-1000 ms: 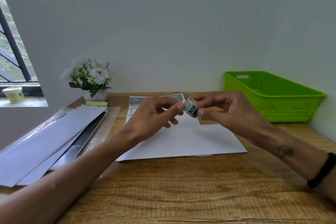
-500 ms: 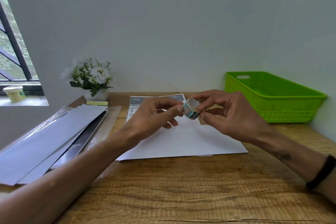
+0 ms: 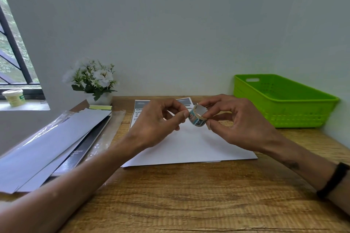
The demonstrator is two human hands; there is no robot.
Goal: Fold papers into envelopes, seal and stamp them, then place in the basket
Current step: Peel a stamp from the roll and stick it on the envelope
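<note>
Above the smooth white paper (image 3: pixel 191 149), both hands' fingers (image 3: pixel 181 115) pinch a small round stamp roll (image 3: pixel 197 117).

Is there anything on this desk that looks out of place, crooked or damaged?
Nothing looks damaged or spilled. Both hands, left hand and right hand, pinch a small roll of stamps above the white sheet. The envelope stack lies fanned and overhangs the desk edge; the green basket holds nothing visible.

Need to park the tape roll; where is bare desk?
Bare wood runs along the near edge of the desk, in front of the white sheet, and between that sheet and the green basket. The left side is crowded with the envelope stack.
</note>
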